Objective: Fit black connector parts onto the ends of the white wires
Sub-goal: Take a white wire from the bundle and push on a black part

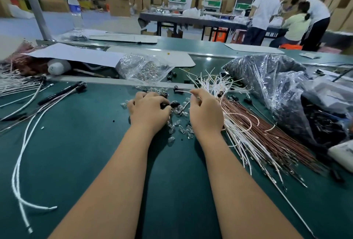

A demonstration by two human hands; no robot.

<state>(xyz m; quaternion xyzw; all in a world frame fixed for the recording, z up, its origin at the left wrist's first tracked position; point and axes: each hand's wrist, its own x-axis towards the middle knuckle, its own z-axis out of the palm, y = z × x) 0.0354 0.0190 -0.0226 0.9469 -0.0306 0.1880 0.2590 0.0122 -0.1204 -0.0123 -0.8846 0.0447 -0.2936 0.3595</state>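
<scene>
My right hand (205, 111) pinches a thin white wire (182, 91) whose free end points left, toward a small black connector part (176, 88) on the green mat. My left hand (149, 111) is curled, palm down, over a black connector part (174, 103) at its fingertips; how firmly it grips is hidden. Several small clear bulbs (180, 127) lie scattered between both hands. A fan of white and brown wires (254, 135) spreads to the right of my right hand.
A clear bag of black parts (267, 78) bulges at the right. Farther back lies a clear bag of bulbs (145, 68). Finished white cables (24, 143) trail along the left. Loose paper sheets (74, 54) sit behind. Three people work at a far table.
</scene>
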